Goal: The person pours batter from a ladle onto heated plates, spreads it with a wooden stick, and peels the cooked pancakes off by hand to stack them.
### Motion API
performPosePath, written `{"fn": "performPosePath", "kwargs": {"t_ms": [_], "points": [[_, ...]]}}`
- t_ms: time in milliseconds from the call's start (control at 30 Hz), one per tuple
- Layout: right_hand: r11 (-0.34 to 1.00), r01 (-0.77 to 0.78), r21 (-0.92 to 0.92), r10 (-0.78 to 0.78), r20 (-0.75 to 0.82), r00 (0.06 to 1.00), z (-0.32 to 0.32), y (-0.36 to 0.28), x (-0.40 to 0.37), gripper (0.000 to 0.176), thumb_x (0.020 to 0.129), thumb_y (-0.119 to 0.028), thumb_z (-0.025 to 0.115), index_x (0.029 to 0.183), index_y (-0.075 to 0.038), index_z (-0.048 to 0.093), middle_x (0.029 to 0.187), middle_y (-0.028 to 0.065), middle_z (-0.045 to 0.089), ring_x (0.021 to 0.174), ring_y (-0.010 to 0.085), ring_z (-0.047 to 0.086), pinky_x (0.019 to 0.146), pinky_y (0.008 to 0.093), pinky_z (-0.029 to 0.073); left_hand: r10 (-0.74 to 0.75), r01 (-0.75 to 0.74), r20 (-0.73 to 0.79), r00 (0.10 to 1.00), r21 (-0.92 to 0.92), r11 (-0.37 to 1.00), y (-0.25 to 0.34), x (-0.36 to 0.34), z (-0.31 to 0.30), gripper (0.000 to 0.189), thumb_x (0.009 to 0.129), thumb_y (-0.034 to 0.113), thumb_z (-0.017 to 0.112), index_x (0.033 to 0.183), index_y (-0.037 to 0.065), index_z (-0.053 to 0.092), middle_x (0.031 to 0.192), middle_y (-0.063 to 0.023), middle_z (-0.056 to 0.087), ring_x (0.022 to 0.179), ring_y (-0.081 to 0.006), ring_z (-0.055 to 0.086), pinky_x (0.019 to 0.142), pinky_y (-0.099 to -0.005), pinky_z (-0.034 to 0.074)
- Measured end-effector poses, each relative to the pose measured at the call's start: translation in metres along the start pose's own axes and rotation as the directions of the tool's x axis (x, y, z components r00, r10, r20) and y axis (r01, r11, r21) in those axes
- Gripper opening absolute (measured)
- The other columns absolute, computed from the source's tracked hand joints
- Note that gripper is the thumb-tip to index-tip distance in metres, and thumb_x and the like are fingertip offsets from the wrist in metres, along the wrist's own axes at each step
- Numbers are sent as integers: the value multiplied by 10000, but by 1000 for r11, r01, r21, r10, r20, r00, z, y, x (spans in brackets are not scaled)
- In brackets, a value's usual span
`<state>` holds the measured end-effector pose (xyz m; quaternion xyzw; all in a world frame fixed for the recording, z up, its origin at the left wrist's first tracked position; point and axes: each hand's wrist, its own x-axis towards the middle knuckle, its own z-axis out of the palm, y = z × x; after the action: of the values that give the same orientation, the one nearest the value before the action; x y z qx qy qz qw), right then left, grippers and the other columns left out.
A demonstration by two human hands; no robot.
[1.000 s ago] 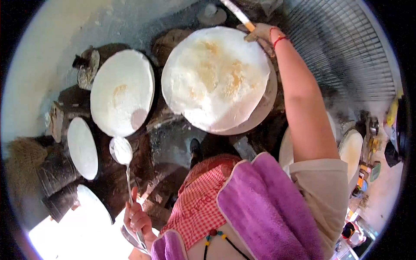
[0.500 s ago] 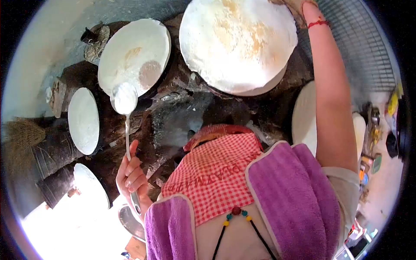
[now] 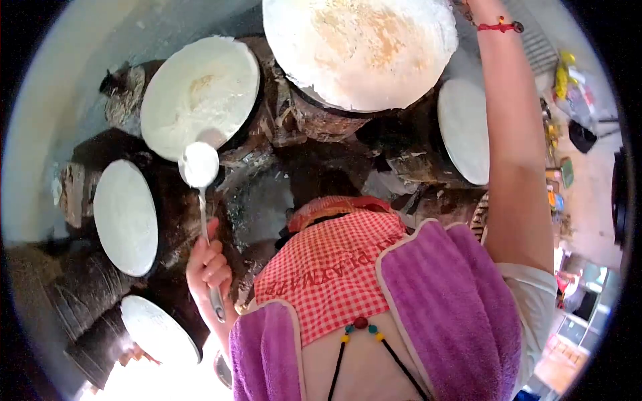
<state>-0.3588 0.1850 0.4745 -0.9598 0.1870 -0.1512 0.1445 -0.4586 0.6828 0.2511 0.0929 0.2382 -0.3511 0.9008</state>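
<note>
My left hand (image 3: 209, 271) is wrapped around the handle of a metal ladle (image 3: 200, 165) filled with white batter. The ladle's bowl hangs over the near edge of a round griddle (image 3: 200, 93) coated in pale batter. At the top of the view lies a large, thin white flatbread (image 3: 374, 57) with brown patches, on a round griddle. My right arm reaches up beside it. Only a sliver of my right hand (image 3: 468, 9) shows at the flatbread's far right edge; its fingers are cut off by the frame.
More white-coated round griddles stand around me: one at left (image 3: 126, 217), one at lower left (image 3: 160, 329), one at right (image 3: 463, 131). Dark, sooty stove bases hold them. Bright glare and embers show at lower left. Bags (image 3: 575, 87) and small items line the right side.
The view has shifted, and more of the right griddle shows. The large flatbread sits higher in view with my right hand mostly out of frame. The ladle stays by the upper-left griddle.
</note>
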Motion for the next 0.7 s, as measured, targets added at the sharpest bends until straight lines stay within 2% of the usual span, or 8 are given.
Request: {"fn": "performPosePath", "kwargs": {"t_ms": [133, 267, 333, 400, 533, 567, 600, 700], "points": [[986, -47, 159, 53, -34, 998, -25, 27, -37, 465, 693, -105, 728, 1141, -29, 630, 1029, 107, 677, 901, 204, 621, 798, 330, 487, -57, 58, -11, 998, 216, 975, 3, -3, -18, 424, 1009, 148, 366, 1405, 11, 303, 647, 23, 306, 412, -43, 258, 338, -206, 240], [795, -301, 527, 417, -113, 902, -63, 70, -105, 457, 674, -14, 756, 1115, -24, 637, 982, 81, 666, 882, 206, 611, 771, 355, 495, -61, 84, -78, 995, 335, 939, -13, -3, -7, 418, 1014, 158, 359, 1407, 24, 309, 632, 36, 296, 397, -39, 237, 333, -201, 242], [843, -344, 415, 438, -156, 886, -86, 157, -125, 456, 719, -120, 753, 1151, -56, 620, 1006, 89, 665, 896, 212, 611, 772, 347, 496, -185, 176, -1, 983, 310, 934, -21, -7, -4, 454, 1032, 230, 271, 1442, 40, 229, 629, 11, 327, 415, -60, 297, 333, -212, 281], [845, -518, -133, 497, -163, 852, -123, 248, -168, 456, 768, -258, 722, 1184, -109, 605, 1031, 95, 665, 915, 225, 613, 778, 349, 495, -288, 271, 3, 957, 331, 904, -56, 19, 14, 372, 1024, 252, 295, 1337, 55, 256, 612, 13, 322, 409, -65, 289, 335, -216, 269], [787, -617, 21, 610, -183, 771, -169, 377, -238, 401, 767, -266, 730, 1132, -123, 643, 1024, 86, 673, 936, 220, 614, 823, 340, 490, -384, 380, -50, 922, 299, 875, -149, 49, 41, 242, 1007, 294, 342, 1128, 87, 311, 577, 16, 313, 396, -75, 272, 339, -224, 246], [680, -581, 447, 704, -178, 688, -174, 405, -249, 435, 701, -215, 784, 1102, -100, 661, 1010, 79, 675, 937, 206, 612, 824, 337, 489, -401, 403, -70, 914, 291, 868, -172, 57, 49, 225, 1003, 305, 354, 1076, 95, 325, 569, 17, 310, 393, -78, 267, 340, -226, 240], [670, -583, 460, 718, -201, 666, -187, 446, -259, 435, 701, -215, 784, 1102, -100, 661, 1010, 79, 675, 937, 206, 612, 824, 337, 489, -420, 426, -91, 903, 306, 851, -192, 64, 58, 217, 999, 316, 366, 1024, 102, 338, 560, 18, 308, 390, -80, 263, 341, -228, 235], [699, -714, 27, 665, -391, 636, -257, 555, -264, 539, 623, -210, 808, 1124, -86, 651, 1002, 85, 676, 916, 204, 615, 814, 330, 491, -450, 494, -204, 869, 325, 807, -251, 81, 86, 253, 987, 348, 402, 867, 126, 379, 534, 20, 300, 380, -87, 250, 344, -233, 217]]}}
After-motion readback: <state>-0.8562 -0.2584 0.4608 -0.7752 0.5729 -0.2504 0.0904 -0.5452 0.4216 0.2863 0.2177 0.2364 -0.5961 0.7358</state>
